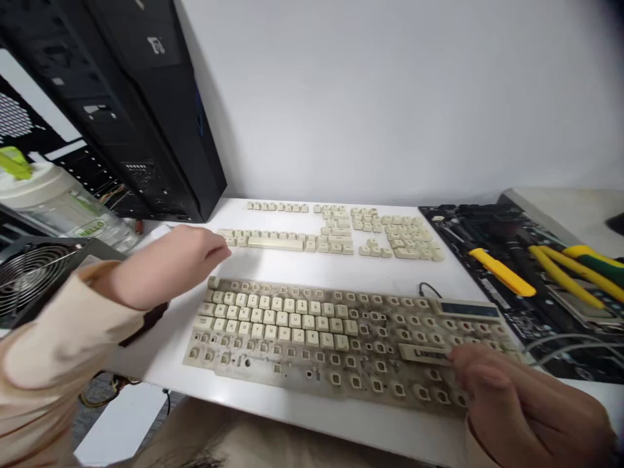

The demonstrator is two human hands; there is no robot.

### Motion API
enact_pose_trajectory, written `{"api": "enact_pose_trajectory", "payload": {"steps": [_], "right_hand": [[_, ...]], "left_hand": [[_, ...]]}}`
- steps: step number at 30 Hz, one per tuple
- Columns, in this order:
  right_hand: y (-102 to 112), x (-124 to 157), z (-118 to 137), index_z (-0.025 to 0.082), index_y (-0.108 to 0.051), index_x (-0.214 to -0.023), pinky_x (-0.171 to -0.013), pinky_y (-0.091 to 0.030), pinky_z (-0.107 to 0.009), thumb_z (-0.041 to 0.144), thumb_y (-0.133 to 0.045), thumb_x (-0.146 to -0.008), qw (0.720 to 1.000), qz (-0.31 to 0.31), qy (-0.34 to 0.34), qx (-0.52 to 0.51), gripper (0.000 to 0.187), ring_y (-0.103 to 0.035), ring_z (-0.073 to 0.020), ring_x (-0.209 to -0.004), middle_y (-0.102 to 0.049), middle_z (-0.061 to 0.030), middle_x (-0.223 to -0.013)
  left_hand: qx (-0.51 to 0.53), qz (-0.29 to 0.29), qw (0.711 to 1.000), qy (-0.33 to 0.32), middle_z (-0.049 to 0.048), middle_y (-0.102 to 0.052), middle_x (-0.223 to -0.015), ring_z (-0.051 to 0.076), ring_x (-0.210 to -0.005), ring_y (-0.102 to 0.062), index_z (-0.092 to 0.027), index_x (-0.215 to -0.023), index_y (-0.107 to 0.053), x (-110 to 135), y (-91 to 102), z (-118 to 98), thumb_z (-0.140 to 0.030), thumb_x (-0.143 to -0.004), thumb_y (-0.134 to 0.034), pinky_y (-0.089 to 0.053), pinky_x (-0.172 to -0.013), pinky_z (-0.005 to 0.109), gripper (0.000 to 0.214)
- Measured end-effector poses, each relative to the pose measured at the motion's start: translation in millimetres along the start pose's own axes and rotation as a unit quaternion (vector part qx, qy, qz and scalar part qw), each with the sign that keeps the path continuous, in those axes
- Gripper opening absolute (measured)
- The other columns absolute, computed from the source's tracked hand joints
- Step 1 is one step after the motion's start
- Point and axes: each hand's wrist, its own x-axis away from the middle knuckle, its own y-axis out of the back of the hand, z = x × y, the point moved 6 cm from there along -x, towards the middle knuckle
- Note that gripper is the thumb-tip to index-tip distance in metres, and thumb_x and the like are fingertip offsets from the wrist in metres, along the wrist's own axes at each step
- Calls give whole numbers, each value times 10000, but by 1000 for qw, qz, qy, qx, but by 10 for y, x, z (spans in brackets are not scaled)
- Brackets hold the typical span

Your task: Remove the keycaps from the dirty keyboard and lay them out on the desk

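A cream keyboard (pixel 312 370), stained brown, lies along the near side of the table. White keycaps (pixel 283 318) fill its letter rows, while bare key stems show elsewhere. My left hand (pixel 190 260) hovers above the keyboard's far left corner, fingers pinched together beside the left end of a row of loose keycaps (pixel 275 244). Whatever is between those fingertips is hidden. Over the keyboard's right part, my right hand (pixel 526 396) is closed, its fingertips by a raised plate (pixel 422 353) with dark lettering. What it grips, if anything, cannot be made out.
Behind the keyboard, more loose keycaps (pixel 409 234) lie grouped. A black computer tower (pixel 146 97), a lidded plastic jug (pixel 63 201) and a fan unit (pixel 39 276) stand left. On the right, a yellow-handled tool (pixel 504 273) and pliers (pixel 570 279) rest on dark circuit boards (pixel 492 227).
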Motion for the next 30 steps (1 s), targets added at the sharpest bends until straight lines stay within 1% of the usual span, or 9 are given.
{"api": "enact_pose_trajectory", "payload": {"steps": [2,5,10,14,16,19,22,26,30], "right_hand": [[-41,-11,44,206,-485,-599,-492,-405,-224,165,-461,-869,999,21,49,2,274,-552,-123,-533,-571,-2,-613],[-101,-59,145,209,-537,-712,-496,-434,-225,144,-501,-846,992,43,112,38,153,-593,-133,-557,-614,-9,-654],[-143,-249,401,205,-532,-774,-550,-433,-216,184,-516,-857,982,80,168,34,87,-580,-117,-600,-621,-6,-691],[-280,-497,680,184,-540,-793,-580,-409,-248,205,-481,-888,961,171,215,10,114,-547,-127,-638,-603,-23,-725],[-451,-628,815,171,-556,-765,-577,-396,-262,220,-464,-897,947,231,225,-10,168,-522,-137,-639,-577,-27,-698],[-866,-753,984,147,-578,-721,-605,-412,-294,223,-505,-870,917,329,226,-22,182,-517,-158,-671,-574,-42,-704],[-1317,-754,1080,120,-623,-870,-742,-454,-357,280,-567,-841,892,391,222,-46,173,-552,-203,-830,-616,-92,-873],[-1638,-648,1099,77,-537,-1156,-948,-386,-455,456,-539,-839,888,376,256,-73,495,-443,-294,-1159,-504,-175,-1252],[-1699,-551,1049,57,-439,-1275,-998,-337,-487,538,-480,-845,883,383,265,-60,646,-381,-315,-1235,-425,-183,-1354]], "left_hand": [[-38,52,998,-3,57,-660,-705,200,-676,-591,-197,-673,-622,82,-257,8,-380,-858,-335,-382,-644,312,388],[-62,63,996,11,75,-655,-686,204,-669,-585,-182,-637,-591,117,-476,57,-382,-881,-315,-363,-611,303,419],[-54,54,997,18,40,-660,-630,170,-596,-571,-193,-597,-583,93,-551,113,-409,-895,-309,-354,-577,280,459],[-66,35,997,29,69,-662,-622,192,-617,-586,-179,-580,-596,122,-569,143,-439,-902,-263,-359,-585,292,530],[-83,16,996,40,116,-666,-659,230,-642,-592,-158,-598,-613,146,-583,152,-450,-896,-251,-341,-570,315,552],[-93,0,995,43,127,-664,-673,236,-633,-586,-150,-609,-621,167,-610,148,-444,-890,-251,-316,-546,317,550],[-84,-9,996,31,90,-646,-627,198,-591,-564,-164,-587,-608,169,-627,143,-428,-887,-264,-313,-538,303,527],[-64,-32,997,24,73,-608,-563,167,-531,-523,-172,-538,-573,178,-636,161,-391,-884,-274,-317,-525,296,507],[-40,-60,997,27,59,-550,-496,154,-479,-477,-191,-481,-497,195,-655,180,-355,-884,-267,-324,-513,295,492]]}}
